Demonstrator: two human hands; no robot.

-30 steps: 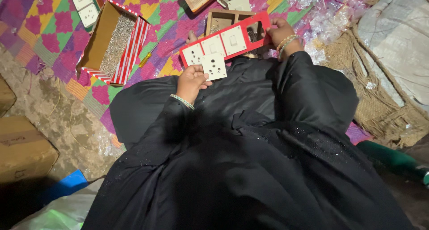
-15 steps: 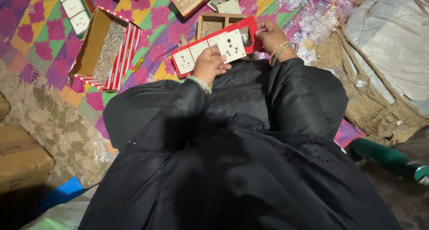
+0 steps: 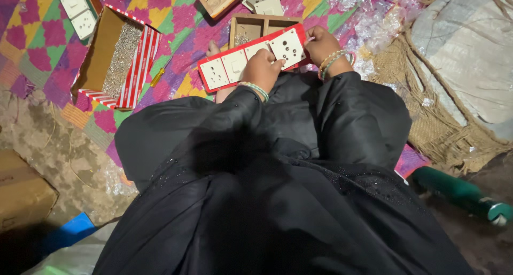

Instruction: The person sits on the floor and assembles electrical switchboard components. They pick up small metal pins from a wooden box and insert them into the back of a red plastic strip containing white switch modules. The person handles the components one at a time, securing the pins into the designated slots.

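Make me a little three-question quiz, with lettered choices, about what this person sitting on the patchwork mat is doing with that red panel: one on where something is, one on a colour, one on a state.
1. Where is the open red-and-white striped cardboard box of small metal screws?
A. To the left of the long red panel with white socket plates
B. On the person's lap
C. Beside the green bottle

2. What colour is the bottle lying at lower right?
A. Yellow
B. Green
C. White

3. How is the panel held?
A. Lying untouched
B. By one hand only
C. By both hands

Answers: 1 A, the box lies on the mat left of the panel. 2 B, its body is plainly green. 3 C, the left hand presses on its middle and the right hand has a grip on its right end.
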